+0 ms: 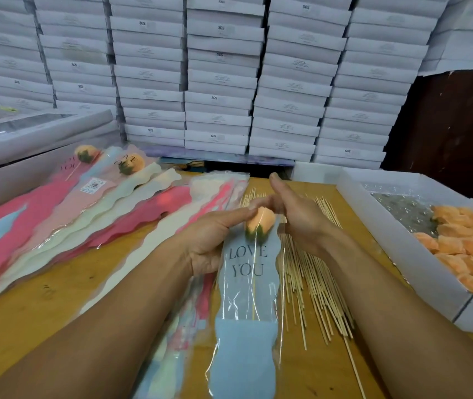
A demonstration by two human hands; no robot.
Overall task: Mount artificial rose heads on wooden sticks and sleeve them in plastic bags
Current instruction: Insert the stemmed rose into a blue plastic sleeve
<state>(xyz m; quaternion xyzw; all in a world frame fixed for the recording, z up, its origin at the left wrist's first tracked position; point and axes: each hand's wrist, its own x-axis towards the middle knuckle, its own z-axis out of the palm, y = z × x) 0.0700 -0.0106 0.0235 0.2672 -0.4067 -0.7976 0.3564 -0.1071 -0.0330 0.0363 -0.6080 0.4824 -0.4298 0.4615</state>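
An orange rose head [260, 223] on a wooden stick [254, 289] sits inside a clear and blue plastic bag [247, 341] printed "LOVE YOU". My left hand [215, 240] grips the bag's left side at the rose, fingers reaching over its top. My right hand [295, 214] holds the bag's upper right edge beside the rose, thumb raised. A pile of bare wooden sticks [313, 277] lies on the table under my right hand. Two sleeved roses [85, 154] [131, 164] lie at the far left.
Stacks of coloured plastic bags [100, 220] fan across the left of the wooden table [42, 298]. A white tray [396, 246] on the right holds several loose orange rose heads [465, 249]. White boxes [221, 82] are stacked along the back; a flat box [28, 145] sits at the far left.
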